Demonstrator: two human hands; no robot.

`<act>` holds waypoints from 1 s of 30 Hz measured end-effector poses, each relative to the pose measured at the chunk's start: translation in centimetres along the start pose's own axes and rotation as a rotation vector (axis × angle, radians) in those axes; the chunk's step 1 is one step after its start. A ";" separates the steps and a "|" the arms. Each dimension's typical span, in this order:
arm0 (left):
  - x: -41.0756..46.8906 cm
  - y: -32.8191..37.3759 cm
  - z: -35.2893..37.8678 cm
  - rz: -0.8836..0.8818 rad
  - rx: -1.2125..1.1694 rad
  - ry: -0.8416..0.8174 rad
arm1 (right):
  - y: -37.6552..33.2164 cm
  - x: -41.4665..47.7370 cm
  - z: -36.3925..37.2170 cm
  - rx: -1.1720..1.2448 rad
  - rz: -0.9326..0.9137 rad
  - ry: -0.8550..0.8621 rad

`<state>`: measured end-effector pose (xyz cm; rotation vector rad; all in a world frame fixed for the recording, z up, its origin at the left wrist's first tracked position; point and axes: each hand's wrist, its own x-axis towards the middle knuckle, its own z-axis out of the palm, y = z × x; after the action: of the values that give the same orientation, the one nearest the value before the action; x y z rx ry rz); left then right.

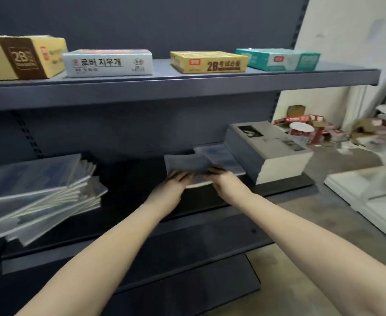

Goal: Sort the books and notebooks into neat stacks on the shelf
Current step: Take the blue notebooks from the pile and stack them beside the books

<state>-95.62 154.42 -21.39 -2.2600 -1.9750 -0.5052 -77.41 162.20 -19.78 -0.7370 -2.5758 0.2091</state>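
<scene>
gripping a blue notebook (186,164) at its near edge, the left hand (178,180) and right hand (220,179) are seen over the middle shelf (198,225).
the notebook is held by curled fingers (182,174) above a low blue stack (227,156), just beside thick grey books (271,149); a slumped notebook pile (39,192) is seen well apart at the shelf's left end.

Stationery stockroom or shop backroom, dark metal shelving (187,80), boxed erasers (107,63), cardboard litter (306,128) on concrete floor

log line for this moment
left hand + right hand hold blue notebook | near grey book stack | notebook pile askew
</scene>
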 end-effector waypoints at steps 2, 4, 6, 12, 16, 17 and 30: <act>1.3 1.9 1.2 0.047 -0.035 -0.042 | 1.6 -2.1 -0.6 -0.034 0.065 -0.025; 2.3 3.4 2.3 0.091 -0.074 -0.081 | 3.1 -4.0 -0.9 -0.086 0.150 -0.059; 3.1 4.6 3.2 0.132 -0.095 -0.116 | 4.4 -5.5 -0.9 -0.113 0.203 -0.094; 4.1 6.7 4.3 0.187 -0.014 -0.143 | 5.6 -8.2 -1.4 -0.106 0.299 -0.147; 4.6 7.1 4.7 0.195 0.012 -0.136 | 6.0 -8.7 -0.8 -0.108 0.393 -0.215; 4.8 7.2 4.8 0.199 0.023 -0.153 | 6.2 -8.7 -0.5 -0.140 0.401 -0.228; 8.5 6.8 7.4 0.153 0.217 -0.289 | 9.1 -5.6 0.6 -0.217 0.463 -0.264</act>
<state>-86.75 163.51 -24.77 -2.4246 -1.8430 0.0533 -69.26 166.91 -24.79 -1.4741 -2.6578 0.1804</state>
